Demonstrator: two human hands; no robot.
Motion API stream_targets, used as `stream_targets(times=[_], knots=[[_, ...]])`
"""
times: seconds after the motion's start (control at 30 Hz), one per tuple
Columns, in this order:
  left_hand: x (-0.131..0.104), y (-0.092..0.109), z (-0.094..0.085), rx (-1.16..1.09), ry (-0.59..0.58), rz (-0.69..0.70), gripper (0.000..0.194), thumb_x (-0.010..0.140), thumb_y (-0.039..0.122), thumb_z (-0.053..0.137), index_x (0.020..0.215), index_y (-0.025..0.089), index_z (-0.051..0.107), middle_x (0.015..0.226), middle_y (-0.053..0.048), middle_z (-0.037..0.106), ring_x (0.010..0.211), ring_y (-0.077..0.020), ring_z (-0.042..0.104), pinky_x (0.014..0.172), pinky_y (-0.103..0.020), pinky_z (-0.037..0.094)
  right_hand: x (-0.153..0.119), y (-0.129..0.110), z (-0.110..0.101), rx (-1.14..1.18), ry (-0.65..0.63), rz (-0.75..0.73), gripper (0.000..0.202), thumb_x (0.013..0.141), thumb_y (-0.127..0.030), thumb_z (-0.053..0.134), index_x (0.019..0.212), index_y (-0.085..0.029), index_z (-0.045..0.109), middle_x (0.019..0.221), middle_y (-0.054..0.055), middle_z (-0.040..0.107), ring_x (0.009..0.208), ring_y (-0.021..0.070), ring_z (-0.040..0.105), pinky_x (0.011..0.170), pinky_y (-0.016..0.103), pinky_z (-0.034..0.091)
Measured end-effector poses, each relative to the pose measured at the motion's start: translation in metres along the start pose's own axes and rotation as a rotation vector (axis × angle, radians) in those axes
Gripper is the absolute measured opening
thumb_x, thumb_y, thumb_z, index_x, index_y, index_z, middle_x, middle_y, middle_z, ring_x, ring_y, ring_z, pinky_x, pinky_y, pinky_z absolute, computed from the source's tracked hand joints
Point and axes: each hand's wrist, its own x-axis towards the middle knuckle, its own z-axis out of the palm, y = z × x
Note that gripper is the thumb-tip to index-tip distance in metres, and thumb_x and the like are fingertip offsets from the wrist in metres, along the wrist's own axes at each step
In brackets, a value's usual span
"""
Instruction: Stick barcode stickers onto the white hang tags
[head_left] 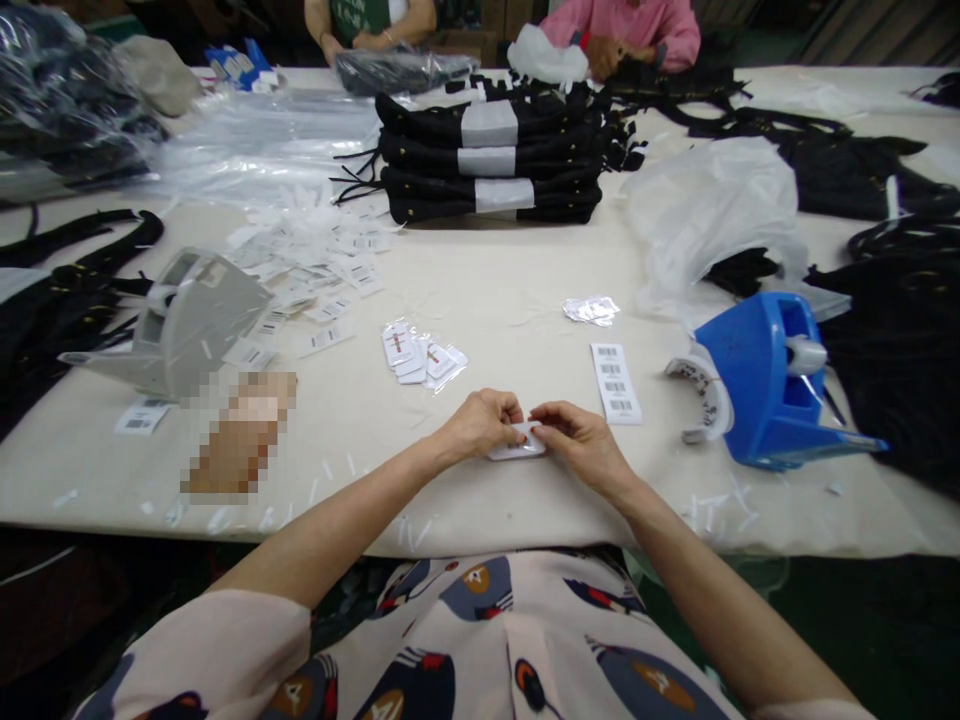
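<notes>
Small white tag (517, 443): flat, rectangular card or plastic sleeve, lying on the table (487, 290) at the near edge, pinched from both sides. Left hand (484, 422): fingers curled onto the tag's left end, grasping it. Right hand (581, 440): thumb and forefinger closed on the tag's right end. Step in hand, by my reading: fitting or sealing one tag; the next move would call for a fine fingertip grip, since the piece is thin and slippery-looking.

Barcode label strip (616, 382): white paper, printed, just right of the hands. Bundle of finished tags (421, 357): glossy sleeves, fanned, just beyond the hands. Crumpled clear wrapper (592, 309): farther back. Blue tape dispenser (776, 385): hard plastic, wedge-shaped, to the right. Grey dispenser (187, 325): same form, to the left. Loose labels (315, 260): scattered heap. Stack of folded black garments (487, 160): soft cloth, grey-banded, at the table's middle. Translucent plastic bag (712, 215): limp, crinkled. Two other people sit at the far side, hands busy with bags.
</notes>
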Motion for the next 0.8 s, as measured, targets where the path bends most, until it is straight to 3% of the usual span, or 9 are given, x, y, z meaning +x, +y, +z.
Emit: stream_targets(times=[0.13,0.27,0.4,0.47,0.53,0.6,0.67,0.73,0.8], knots=[[0.003,-0.001,-0.002,-0.109,0.051,-0.093,0.017,0.055,0.019,0.068,0.064,0.015,0.055,0.049,0.005,0.053,0.044,-0.0074,0.045,0.041,-0.017,0.028,-0.010,-0.003,-0.001,-0.158,0.160,-0.034,0.022,0.077,-0.036,0.056,0.089,-0.019,0.064,0.086,0.004,0.066,0.079,0.0186,0.059,0.074,0.031,0.046],[0.007,0.004,0.001,-0.168,0.036,-0.098,0.013,0.056,0.017,0.065,0.065,0.014,0.056,0.047,0.006,0.050,0.041,-0.0061,0.043,0.040,-0.017,0.029,-0.014,-0.010,-0.002,-0.168,0.010,-0.025,0.024,0.082,-0.038,0.051,0.085,-0.019,0.065,0.082,0.004,0.066,0.076,0.0182,0.060,0.070,0.030,0.046],[0.010,0.011,0.007,-0.213,-0.005,-0.057,0.014,0.058,0.019,0.065,0.066,0.015,0.055,0.048,0.006,0.049,0.042,-0.0067,0.043,0.040,-0.017,0.030,-0.007,-0.009,0.000,-0.044,0.067,0.092,0.038,0.069,-0.042,0.066,0.096,-0.017,0.057,0.080,0.004,0.064,0.072,0.0177,0.059,0.067,0.030,0.048],[0.013,0.016,0.010,-0.234,-0.011,0.016,0.012,0.061,0.022,0.064,0.067,0.014,0.056,0.052,0.005,0.052,0.047,-0.0075,0.045,0.043,-0.018,0.032,0.001,-0.009,0.000,0.043,0.027,0.137,0.044,0.065,-0.042,0.069,0.098,-0.018,0.054,0.071,0.001,0.061,0.063,0.0158,0.058,0.060,0.028,0.048],[0.016,0.021,0.008,-0.192,0.056,0.109,0.015,0.068,0.028,0.060,0.073,0.014,0.060,0.061,0.002,0.057,0.056,-0.0095,0.051,0.050,-0.020,0.037,0.015,-0.012,-0.008,0.099,0.000,0.146,0.042,0.063,-0.044,0.070,0.091,-0.017,0.054,0.058,-0.003,0.056,0.052,0.0138,0.054,0.051,0.026,0.046],[0.018,0.023,-0.003,-0.071,0.189,0.171,0.022,0.073,0.034,0.057,0.082,0.015,0.062,0.071,-0.001,0.061,0.066,-0.0118,0.055,0.059,-0.022,0.042,0.036,-0.019,-0.028,0.097,0.076,0.130,0.046,0.057,-0.047,0.073,0.086,-0.017,0.054,0.054,-0.004,0.053,0.049,0.0142,0.054,0.048,0.025,0.044],[0.017,0.020,-0.024,0.111,0.322,0.205,0.022,0.076,0.032,0.056,0.087,0.015,0.062,0.079,-0.003,0.063,0.073,-0.0137,0.057,0.067,-0.024,0.044,0.061,-0.027,-0.057,0.027,0.203,0.117,0.054,0.056,-0.051,0.072,0.092,-0.015,0.054,0.064,0.002,0.059,0.056,0.0182,0.058,0.052,0.029,0.047],[0.012,0.012,-0.054,0.348,0.449,0.214,0.015,0.077,0.024,0.054,0.086,0.015,0.062,0.085,-0.005,0.063,0.081,-0.0152,0.057,0.076,-0.027,0.044,0.081,-0.033,-0.086,-0.222,0.373,0.103,0.054,0.064,-0.055,0.064,0.098,-0.013,0.055,0.077,0.009,0.062,0.068,0.0240,0.061,0.060,0.036,0.049],[0.005,0.000,-0.086,0.575,0.575,0.122,0.015,0.079,0.018,0.050,0.089,0.016,0.061,0.094,-0.006,0.063,0.091,-0.0158,0.056,0.085,-0.027,0.041,0.091,-0.035,-0.103,-0.581,0.548,0.032,0.053,0.073,-0.052,0.055,0.106,-0.011,0.055,0.088,0.015,0.062,0.082,0.0290,0.060,0.073,0.044,0.047]])
